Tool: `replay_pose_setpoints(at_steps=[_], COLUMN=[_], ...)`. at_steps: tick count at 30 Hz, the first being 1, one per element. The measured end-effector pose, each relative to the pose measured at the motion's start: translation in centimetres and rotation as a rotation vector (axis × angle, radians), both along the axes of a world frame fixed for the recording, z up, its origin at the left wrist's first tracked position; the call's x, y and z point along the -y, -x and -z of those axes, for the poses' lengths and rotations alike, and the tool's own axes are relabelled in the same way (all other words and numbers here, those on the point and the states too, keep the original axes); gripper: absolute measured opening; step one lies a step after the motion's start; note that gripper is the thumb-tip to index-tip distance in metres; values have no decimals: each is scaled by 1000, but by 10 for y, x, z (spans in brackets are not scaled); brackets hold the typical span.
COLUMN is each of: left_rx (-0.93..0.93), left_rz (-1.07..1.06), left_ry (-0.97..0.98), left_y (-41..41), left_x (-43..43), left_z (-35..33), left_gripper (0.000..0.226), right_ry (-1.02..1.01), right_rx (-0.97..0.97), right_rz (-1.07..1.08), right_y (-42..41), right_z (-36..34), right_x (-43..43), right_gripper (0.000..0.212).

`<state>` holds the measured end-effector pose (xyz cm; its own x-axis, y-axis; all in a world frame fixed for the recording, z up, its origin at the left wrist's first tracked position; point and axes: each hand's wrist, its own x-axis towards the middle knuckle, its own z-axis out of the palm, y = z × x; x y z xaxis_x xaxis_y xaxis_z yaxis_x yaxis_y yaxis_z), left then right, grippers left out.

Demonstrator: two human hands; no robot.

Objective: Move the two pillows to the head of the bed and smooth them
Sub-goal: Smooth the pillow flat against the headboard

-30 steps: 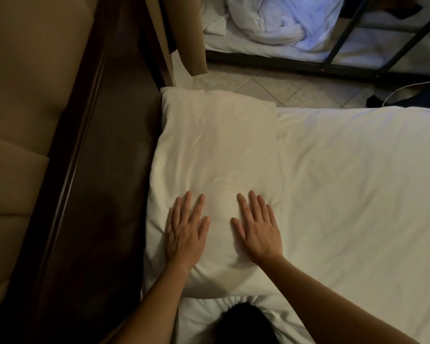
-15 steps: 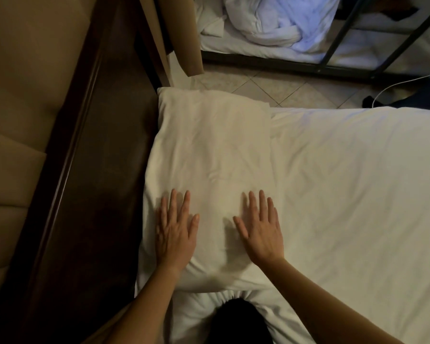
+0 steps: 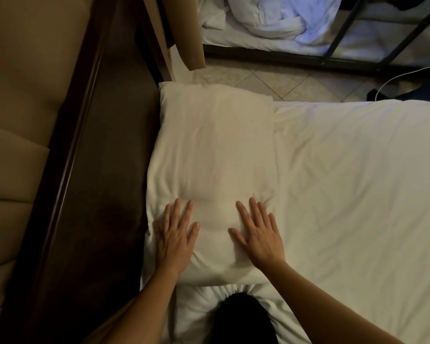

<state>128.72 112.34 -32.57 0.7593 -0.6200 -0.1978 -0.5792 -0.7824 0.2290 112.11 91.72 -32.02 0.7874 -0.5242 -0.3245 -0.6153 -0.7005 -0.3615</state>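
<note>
Bed (image 3: 345,182): white sheet, lightly creased, running away from the headboard (image 3: 90,170) with open surface. Its far edge meets a tiled floor (image 3: 271,78).

Headboard: dark polished wood rail below tan padded panels.

Pillow (image 3: 214,145): white, soft, rectangular and dimpled. One long edge lies flush along the headboard.

Left hand (image 3: 175,238): flat on the pillow's near end, headboard side. The fingers are straight, slightly spread and pressed into the fabric.

Right hand (image 3: 260,235): flat on the same end, on the side away from the headboard. The fingers are straight and nearly together, thumb out.

The pillow bulges between the two hands.
</note>
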Motion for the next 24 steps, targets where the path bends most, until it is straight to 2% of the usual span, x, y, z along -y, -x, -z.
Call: replay_pose_setpoints(at_steps=[5, 12, 19, 24], left_rx=[-32, -7, -49, -8], left_rz=[-33, -69, 24, 131], left_ry=[-5, 168, 128, 107], left_y=[4, 13, 39, 73], left_x=[13, 42, 104, 157], left_z=[-20, -63, -86, -93], left_gripper=[64, 60, 61, 63], right_ry=[-53, -3, 17, 5], right_rx=[-29, 17, 60, 83], right_rz=[-21, -20, 63, 124], right_y=[-4, -1, 38, 85], right_z=[-13, -51, -79, -88], right_x=[5, 29, 71, 106], right_gripper=[78, 83, 84, 85])
